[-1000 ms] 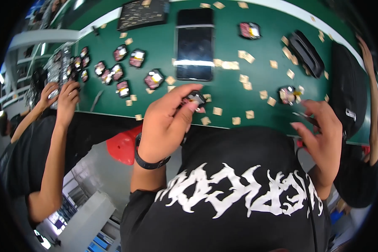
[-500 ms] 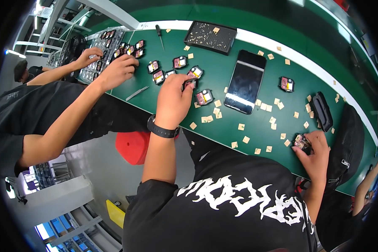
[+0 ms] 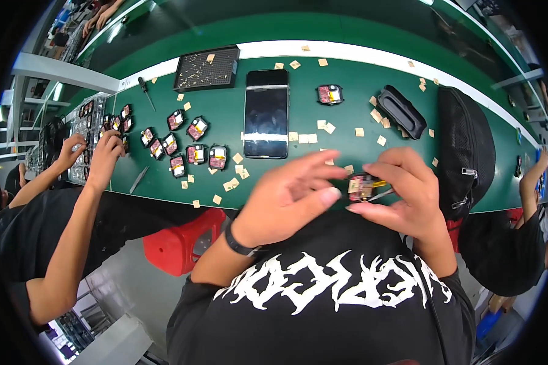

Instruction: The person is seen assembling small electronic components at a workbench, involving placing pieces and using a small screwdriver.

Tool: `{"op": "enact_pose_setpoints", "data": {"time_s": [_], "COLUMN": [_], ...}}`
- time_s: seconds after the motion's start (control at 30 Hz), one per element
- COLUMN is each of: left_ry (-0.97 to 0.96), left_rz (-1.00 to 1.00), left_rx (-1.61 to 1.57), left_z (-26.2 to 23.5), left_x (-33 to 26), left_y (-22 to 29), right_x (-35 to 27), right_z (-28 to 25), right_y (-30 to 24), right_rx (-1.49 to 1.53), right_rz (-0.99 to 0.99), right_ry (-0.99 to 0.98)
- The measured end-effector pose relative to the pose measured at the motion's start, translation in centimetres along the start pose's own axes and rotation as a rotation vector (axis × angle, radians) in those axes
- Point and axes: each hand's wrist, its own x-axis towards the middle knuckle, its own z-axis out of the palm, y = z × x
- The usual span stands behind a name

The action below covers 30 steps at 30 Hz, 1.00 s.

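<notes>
Both my hands meet at the near edge of the green table (image 3: 347, 91). My right hand (image 3: 408, 191) grips a small black module (image 3: 362, 185) with a red and yellow inside, and thin metal tweezers stick out beside it. My left hand (image 3: 292, 194) reaches across with fingers spread, its fingertips touching the module's left side. A black watch is on my left wrist. Several similar small modules (image 3: 189, 146) lie in rows to the left, and one more module (image 3: 330, 94) lies alone farther back.
A black phone (image 3: 266, 112) lies face up mid-table, a dark parts tray (image 3: 207, 68) behind it. Small tan squares are scattered all over. A black oval case (image 3: 402, 111) and a black bag (image 3: 466, 146) sit right. Another person's hands (image 3: 94, 155) work at left. A red stool (image 3: 176, 243) stands below.
My left hand has come back from the module rows at the left and now meets my right hand at the module. The view has swung back toward the table's middle.
</notes>
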Motion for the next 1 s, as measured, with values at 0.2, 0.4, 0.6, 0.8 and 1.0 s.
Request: {"op": "enact_pose_setpoints", "data": {"time_s": [0.2,0.4,0.6,0.8,1.0], "left_ry": [-0.125,0.048,0.161,0.180,0.139], "left_rz": [-0.051,-0.052,-0.016,0.030,0.081], "left_rx": [-0.193,-0.134,-0.033,0.017,0.152], "left_z": [1.2,1.6,1.7,2.3,1.8], "left_x": [2.0,1.8,2.2,2.2,2.1], "left_y": [-1.7,-2.0,-2.0,-2.2,-2.4], "right_x": [-0.7,-3.4,-3.2,-2.3,-2.3], "right_z": [-0.7,-0.4,-0.1,0.9,2.0], "right_y": [-1.1,-1.6,-1.8,-1.7,-1.6], "right_rx": [0.194,0.774,1.197,1.349,1.324], "right_rz": [0.240,0.863,1.104,1.176,1.158], "right_ry": [-0.036,0.071,-0.037,-0.131,0.033]}}
